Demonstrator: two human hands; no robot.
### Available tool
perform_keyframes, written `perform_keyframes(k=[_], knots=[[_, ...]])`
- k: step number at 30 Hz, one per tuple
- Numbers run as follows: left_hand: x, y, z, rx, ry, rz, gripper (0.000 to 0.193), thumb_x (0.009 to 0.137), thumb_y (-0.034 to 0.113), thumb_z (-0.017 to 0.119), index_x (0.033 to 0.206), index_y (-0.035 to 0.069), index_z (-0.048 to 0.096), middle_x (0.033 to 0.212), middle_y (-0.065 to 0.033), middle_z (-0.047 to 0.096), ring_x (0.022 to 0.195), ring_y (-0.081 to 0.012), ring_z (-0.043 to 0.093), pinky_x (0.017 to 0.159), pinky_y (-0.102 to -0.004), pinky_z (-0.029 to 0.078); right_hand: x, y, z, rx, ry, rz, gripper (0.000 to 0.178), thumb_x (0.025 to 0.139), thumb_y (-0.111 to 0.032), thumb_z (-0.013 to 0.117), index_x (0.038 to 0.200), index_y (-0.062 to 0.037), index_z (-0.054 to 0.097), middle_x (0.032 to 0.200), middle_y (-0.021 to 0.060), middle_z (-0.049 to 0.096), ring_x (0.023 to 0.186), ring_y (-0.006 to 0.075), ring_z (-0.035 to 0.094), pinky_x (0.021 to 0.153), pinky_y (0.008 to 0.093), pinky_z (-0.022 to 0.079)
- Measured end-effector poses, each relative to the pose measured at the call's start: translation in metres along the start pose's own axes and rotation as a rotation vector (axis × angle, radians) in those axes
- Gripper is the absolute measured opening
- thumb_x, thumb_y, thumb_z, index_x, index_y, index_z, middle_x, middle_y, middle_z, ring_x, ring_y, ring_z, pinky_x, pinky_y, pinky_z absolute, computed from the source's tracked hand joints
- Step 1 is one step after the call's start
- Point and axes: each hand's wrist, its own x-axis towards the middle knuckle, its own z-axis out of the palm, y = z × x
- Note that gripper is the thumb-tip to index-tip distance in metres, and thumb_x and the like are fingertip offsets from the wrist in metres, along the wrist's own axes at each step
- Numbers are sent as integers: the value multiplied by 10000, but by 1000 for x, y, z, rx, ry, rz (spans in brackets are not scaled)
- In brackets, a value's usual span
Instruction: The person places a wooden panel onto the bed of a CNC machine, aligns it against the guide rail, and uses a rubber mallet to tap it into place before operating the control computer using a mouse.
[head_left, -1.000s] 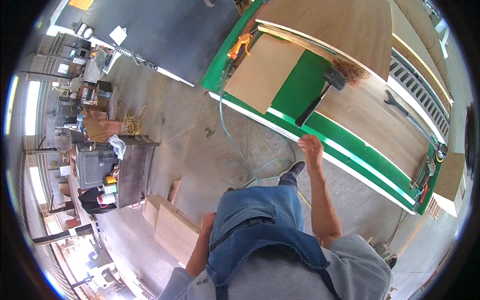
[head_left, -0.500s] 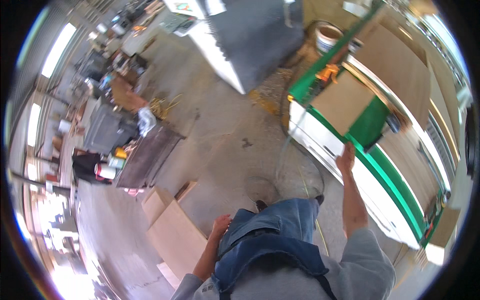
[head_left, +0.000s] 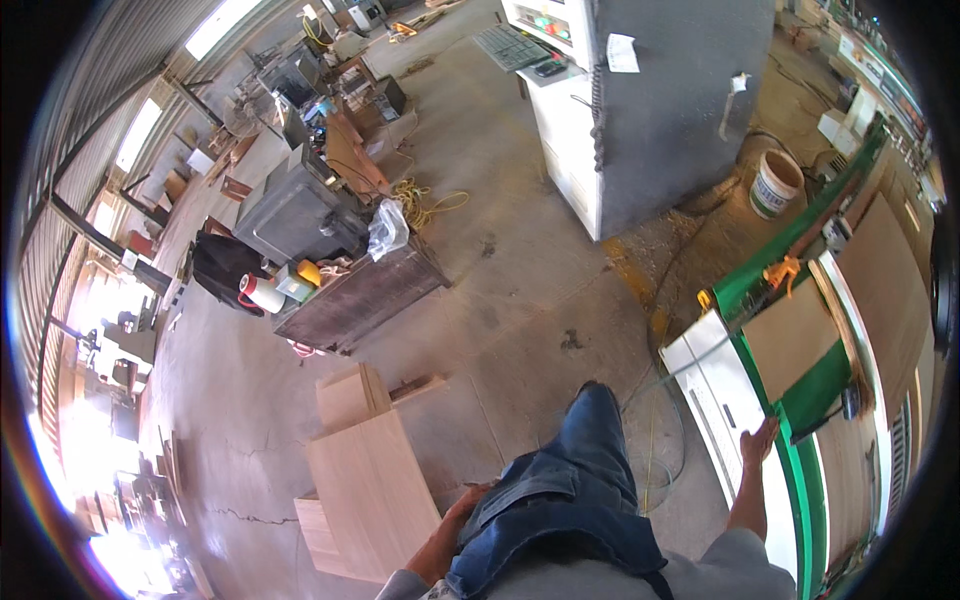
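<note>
"Looking out from the right hand (head_left: 759, 441), where does the mallet (head_left: 850, 403) lie?"

"Just beyond it, to that hand's right, on the green bench (head_left: 806, 393). The handle end points back toward the hand, and the long axis runs away rightward and slightly forward to the black head."

"Which hand is nearer, and how does each stand?"

"The right. Its fingers are loosely spread, with nothing seen between them; I cannot tell whether it touches the bench. The left hand (head_left: 468, 505) lies well apart, against the denim trousers (head_left: 590, 440); I cannot tell if it grips anything."

"What edges are close?"

"The bench's near edge runs by the right hand. A tan board (head_left: 790, 338) sits forward of it, green surface showing between board and mallet. Leftward, concrete floor (head_left: 540, 340) stretches toward wooden panels (head_left: 372, 480)."
</note>
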Motion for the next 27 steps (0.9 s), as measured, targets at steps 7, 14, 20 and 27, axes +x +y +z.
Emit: perform_keyframes(k=[7, 14, 20, 27], knots=[[128, 41, -50, 207, -188, 257, 429, 934, 374, 618, 1226, 66, 677, 1219, -62, 664, 1098, -175, 598, 999, -332, 447, -6, -10, 0, 17, 23, 71, 844, 742, -71, 612, 1505, 41, 267, 1595, 235, 196, 1492, 377, 141, 1242, 453, 111], [284, 215, -52, 403, -151, -129, 463, 914, 497, 586, 1125, 103, 707, 1111, -107, 701, 1023, -228, 637, 839, -414, 526, 16, 16, 19, -213, -112, 60, 914, 695, -118, 599, 1475, 140, 198, 1531, 359, 205, 1443, 471, 199, 1219, 486, 163], [296, 347, -73, 624, 26, 128, 383, 917, 349, 582, 1141, 59, 694, 1159, -122, 698, 1054, -261, 657, 912, -379, 502, 67, 8, 42, -223, -481, 204, 545, 751, -196, 632, 1177, 108, 481, 1099, 233, 618, 947, 404, 644, 849, 487, 518], [365, 386, -207, 335, 640, 271, 408, 802, 244, 695, 1158, 46, 672, 929, -111, 708, 880, -249, 667, 785, -361, 520, 92, -226, 32, -44, -920, 46, 416, 832, -243, 631, 1128, 48, 603, 932, 138, 689, 813, 294, 673, 738, 412, 541]])
